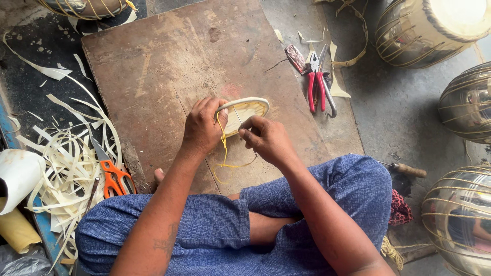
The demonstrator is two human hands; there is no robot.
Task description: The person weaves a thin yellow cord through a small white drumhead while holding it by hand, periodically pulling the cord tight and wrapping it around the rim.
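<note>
Cream hide ring (245, 108), left hand (203, 128) gripping, right hand (266, 138) pinching needle (238, 117)

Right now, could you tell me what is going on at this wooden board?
A person sits cross-legged at a wooden board. The left hand grips a pale round ring-shaped piece, while the right hand holds a thin needle-like tool against it. A yellow cord trails from the piece. Red-handled pliers and orange scissors lie unused nearby.
</note>
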